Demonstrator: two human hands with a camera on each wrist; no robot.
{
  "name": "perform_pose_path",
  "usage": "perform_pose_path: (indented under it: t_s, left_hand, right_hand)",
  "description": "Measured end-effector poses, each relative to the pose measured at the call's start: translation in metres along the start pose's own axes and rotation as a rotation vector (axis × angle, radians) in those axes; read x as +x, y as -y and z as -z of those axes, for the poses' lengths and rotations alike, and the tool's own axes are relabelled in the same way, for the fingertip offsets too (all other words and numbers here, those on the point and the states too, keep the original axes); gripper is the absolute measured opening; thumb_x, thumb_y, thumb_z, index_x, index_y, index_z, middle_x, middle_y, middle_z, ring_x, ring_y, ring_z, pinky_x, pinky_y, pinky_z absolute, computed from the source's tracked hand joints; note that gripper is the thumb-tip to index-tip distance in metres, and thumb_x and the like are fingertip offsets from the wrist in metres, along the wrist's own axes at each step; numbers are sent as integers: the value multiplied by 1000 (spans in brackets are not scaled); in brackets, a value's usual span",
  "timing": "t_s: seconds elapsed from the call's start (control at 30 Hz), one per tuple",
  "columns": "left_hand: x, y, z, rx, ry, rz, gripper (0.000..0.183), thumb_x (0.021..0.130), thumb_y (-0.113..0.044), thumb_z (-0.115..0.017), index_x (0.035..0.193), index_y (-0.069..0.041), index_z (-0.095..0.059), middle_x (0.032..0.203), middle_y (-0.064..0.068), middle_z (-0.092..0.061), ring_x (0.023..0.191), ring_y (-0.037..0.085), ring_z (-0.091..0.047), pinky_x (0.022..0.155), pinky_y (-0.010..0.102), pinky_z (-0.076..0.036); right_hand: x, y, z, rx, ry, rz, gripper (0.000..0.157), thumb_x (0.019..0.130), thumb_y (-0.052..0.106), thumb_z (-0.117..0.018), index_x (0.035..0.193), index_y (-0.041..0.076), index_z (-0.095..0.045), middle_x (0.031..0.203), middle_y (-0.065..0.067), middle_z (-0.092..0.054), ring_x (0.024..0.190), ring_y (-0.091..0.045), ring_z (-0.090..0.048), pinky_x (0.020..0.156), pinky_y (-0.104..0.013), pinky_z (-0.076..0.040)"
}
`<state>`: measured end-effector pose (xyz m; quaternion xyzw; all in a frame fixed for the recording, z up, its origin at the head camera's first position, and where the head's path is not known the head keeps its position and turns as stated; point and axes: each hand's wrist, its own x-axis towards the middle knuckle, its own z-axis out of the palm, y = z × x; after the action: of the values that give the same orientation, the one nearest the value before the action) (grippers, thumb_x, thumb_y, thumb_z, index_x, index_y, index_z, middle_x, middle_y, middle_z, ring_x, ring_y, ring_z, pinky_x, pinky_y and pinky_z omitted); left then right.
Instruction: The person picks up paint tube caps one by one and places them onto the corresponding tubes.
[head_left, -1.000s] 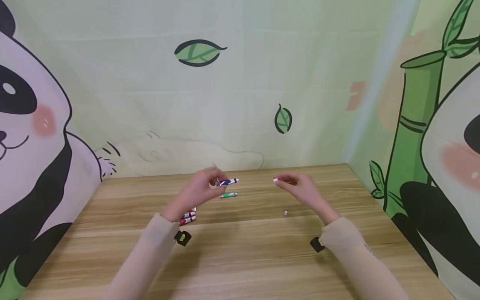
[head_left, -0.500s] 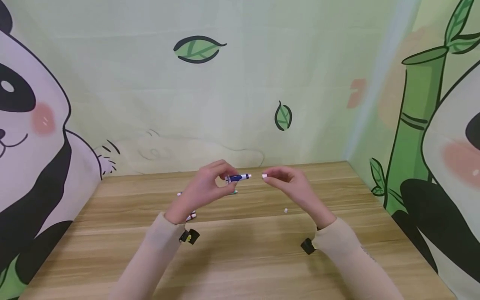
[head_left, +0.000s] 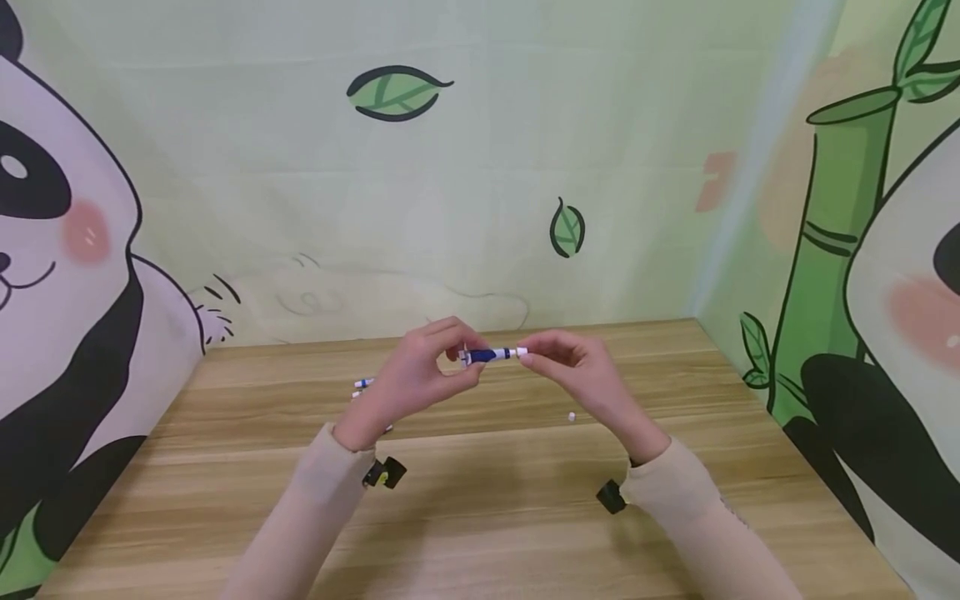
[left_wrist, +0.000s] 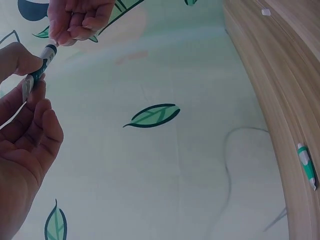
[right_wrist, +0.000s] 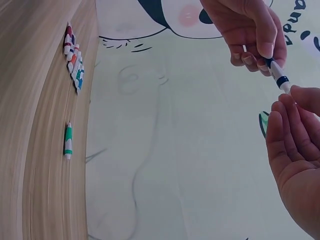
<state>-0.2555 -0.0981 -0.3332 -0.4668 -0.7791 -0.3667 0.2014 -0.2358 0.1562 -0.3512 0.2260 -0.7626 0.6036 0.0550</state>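
Observation:
A small blue-and-white paint tube (head_left: 486, 356) is held level above the table, pinched between the thumb and fingers of my left hand (head_left: 408, 375). Its flat crimped end points left and its nozzle end points right. My right hand (head_left: 588, 367) pinches a small white cap (head_left: 522, 352) right at the nozzle end, in line with the tube. From the right wrist view, the right fingertips largely cover the cap, and the tube (right_wrist: 278, 76) slants down from the left hand towards them.
A second white cap (head_left: 572, 417) lies on the wooden table (head_left: 495, 500) below the right hand. A green paint tube (right_wrist: 68, 140) lies apart from a group of several tubes (right_wrist: 75, 62). A printed panda cloth (head_left: 480, 167) hangs behind the table.
Both hands have come together: the left moved right with the blue tube, the right moved left with the cap. The gap between cap and nozzle has closed.

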Motion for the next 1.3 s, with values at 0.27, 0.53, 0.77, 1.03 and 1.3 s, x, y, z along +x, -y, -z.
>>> perform_pose_path:
  t_s: [0.27,0.53,0.77,1.03,1.3]
  left_hand:
    - [2,-4,-4,-20,-6,9,20,86,-6,-76,105,-7,-72,95,-4,-70,78,15,-58,70,27,-49]
    - [-3,-5,-11,-92,-59,48,18,87,-3,-75,105,-6,-73,96,0,-72,79,11,-61,72,30,-54]
    - [-6,-8,-17,-111,-116,108,17,90,-4,-74,106,-8,-72,97,-3,-72,81,12,-60,74,29,-52]
    - [-9,-11,-20,-128,-139,117,17,91,-5,-74,106,-10,-73,95,-6,-71,80,12,-59,73,33,-52]
    - [-11,-16,-23,-199,-171,222,16,93,-9,-73,109,-9,-73,93,-4,-68,77,15,-56,70,30,-48]
  right_hand:
    - [-2,-1,-1,19,5,42,20,94,16,-73,111,5,-74,105,-13,-73,89,-22,-68,79,-33,-56]
    - [-4,-5,-4,36,-17,18,21,94,21,-73,111,8,-75,104,-5,-74,92,-23,-67,83,-33,-55]
    - [-5,-6,-10,115,-60,37,23,95,17,-73,110,1,-73,99,-5,-75,92,-22,-70,88,-36,-56]
    - [-6,-6,-14,108,-77,54,20,96,17,-71,108,0,-72,98,-7,-74,91,-21,-71,85,-39,-57]
    - [-9,-6,-14,66,-78,89,20,95,15,-72,110,3,-73,101,-5,-73,93,-22,-68,87,-36,-56]
